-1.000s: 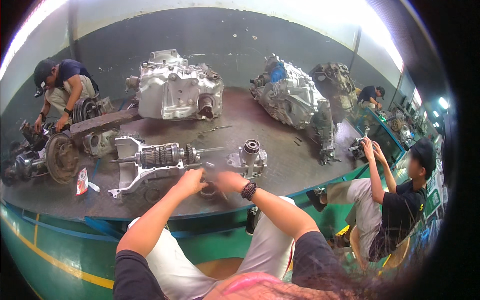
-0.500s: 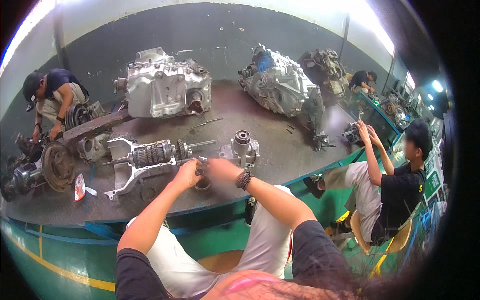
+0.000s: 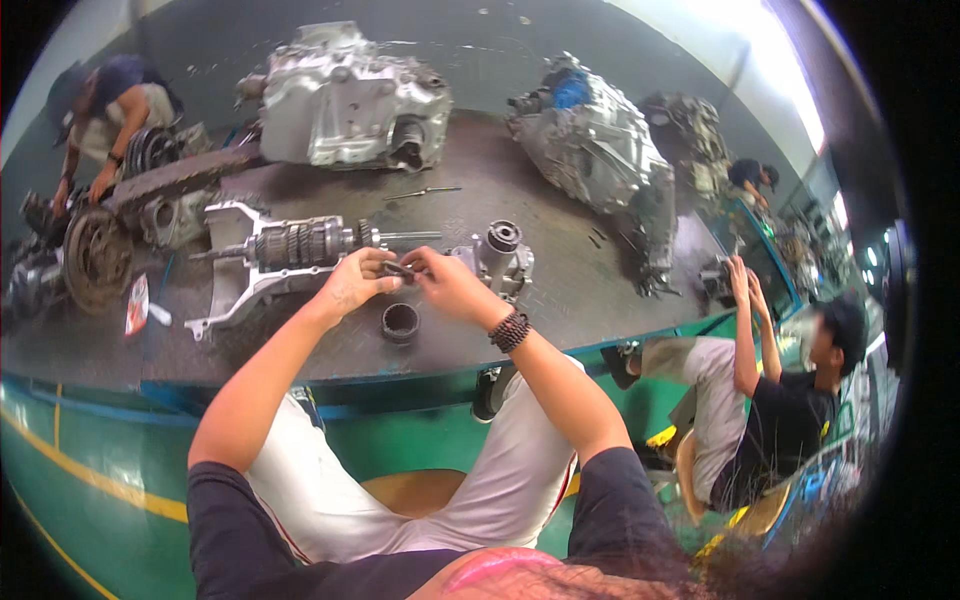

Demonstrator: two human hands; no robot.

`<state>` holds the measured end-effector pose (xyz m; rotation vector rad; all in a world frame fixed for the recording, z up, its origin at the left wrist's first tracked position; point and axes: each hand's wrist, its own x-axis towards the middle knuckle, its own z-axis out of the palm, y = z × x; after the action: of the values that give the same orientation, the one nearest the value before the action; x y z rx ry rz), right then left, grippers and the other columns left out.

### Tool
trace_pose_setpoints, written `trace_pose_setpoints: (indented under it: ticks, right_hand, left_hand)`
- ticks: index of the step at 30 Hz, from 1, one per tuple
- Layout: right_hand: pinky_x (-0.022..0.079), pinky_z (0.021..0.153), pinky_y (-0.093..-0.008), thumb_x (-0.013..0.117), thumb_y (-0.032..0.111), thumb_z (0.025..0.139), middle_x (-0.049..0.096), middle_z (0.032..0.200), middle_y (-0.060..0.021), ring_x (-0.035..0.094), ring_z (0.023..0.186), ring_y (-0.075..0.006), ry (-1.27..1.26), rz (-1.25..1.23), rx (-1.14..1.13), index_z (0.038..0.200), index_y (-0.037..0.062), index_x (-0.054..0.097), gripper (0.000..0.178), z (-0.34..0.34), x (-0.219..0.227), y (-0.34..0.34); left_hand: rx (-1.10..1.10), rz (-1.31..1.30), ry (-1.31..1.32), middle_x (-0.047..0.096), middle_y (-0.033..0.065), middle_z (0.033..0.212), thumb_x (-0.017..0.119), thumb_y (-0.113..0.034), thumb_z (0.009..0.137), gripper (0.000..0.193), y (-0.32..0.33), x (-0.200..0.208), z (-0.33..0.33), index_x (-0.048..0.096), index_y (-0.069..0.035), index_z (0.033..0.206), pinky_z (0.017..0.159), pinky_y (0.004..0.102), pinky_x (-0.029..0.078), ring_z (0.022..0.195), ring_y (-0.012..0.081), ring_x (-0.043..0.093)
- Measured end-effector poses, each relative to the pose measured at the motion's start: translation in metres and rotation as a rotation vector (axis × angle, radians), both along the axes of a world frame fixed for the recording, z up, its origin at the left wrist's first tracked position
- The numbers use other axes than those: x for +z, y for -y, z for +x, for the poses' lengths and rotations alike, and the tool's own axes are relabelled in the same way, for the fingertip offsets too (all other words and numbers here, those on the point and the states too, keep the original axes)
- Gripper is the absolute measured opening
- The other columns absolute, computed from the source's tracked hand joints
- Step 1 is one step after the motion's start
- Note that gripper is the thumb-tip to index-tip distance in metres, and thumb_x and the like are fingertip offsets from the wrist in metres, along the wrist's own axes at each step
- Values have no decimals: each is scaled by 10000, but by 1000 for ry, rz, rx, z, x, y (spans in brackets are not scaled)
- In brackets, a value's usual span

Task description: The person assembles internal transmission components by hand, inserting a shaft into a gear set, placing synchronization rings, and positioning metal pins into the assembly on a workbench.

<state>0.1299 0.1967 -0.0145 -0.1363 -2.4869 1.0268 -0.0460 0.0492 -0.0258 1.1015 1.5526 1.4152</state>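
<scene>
Both of my hands meet over the near part of the dark metal bench. My left hand [image 3: 352,284] and my right hand [image 3: 456,288], a beaded bracelet on its wrist, pinch a small dark metal part [image 3: 398,270] between their fingertips; its exact kind is too small to make out. Just below the fingers a dark metal ring [image 3: 400,323] stands on the bench, touched by neither hand. Beyond my left hand lies a gear shaft [image 3: 300,241] in an open silver housing half [image 3: 228,275]. Right of my right hand stands a silver casting [image 3: 500,258] with an upright cylinder.
Two large silver gearbox housings [image 3: 350,105] [image 3: 590,140] sit farther back. A screwdriver-like tool [image 3: 422,192] lies before them. At left are a rusty disc [image 3: 95,245] and a small red-and-white packet [image 3: 137,305]. One co-worker [image 3: 790,400] sits at right; another [image 3: 120,110] bends over parts at left.
The view has tipped, so the bench sits higher in it. My hands have moved away from the ring, which now shows whole, and hold the small part beyond it.
</scene>
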Motion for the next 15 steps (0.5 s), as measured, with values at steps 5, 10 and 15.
trace_pose_setpoints:
  ticks: [5,10,15]
  right_hand:
    - [564,851,-350,610,11,994,742,1083,-151,729,984,-215,48,-94,113,1265,-7,598,272,0,6,7]
    - [575,835,-355,710,62,959,764,1022,-168,741,942,-231,18,-164,10,1165,-7,651,225,5,16,14]
    - [549,733,-305,743,197,975,735,855,-72,675,794,-129,50,-350,-60,1051,-17,667,240,9,16,0]
  left_hand:
    - [-12,20,102,703,101,1191,796,-311,937,619,18,-4,-10,566,42,1391,964,315,526,1066,164,670]
    - [-25,79,207,695,87,1181,806,-285,931,532,24,12,8,599,12,1320,985,326,524,1059,165,667]
    - [-83,161,220,676,73,1245,826,-109,889,442,25,24,15,629,-6,1270,1043,327,515,1178,163,644]
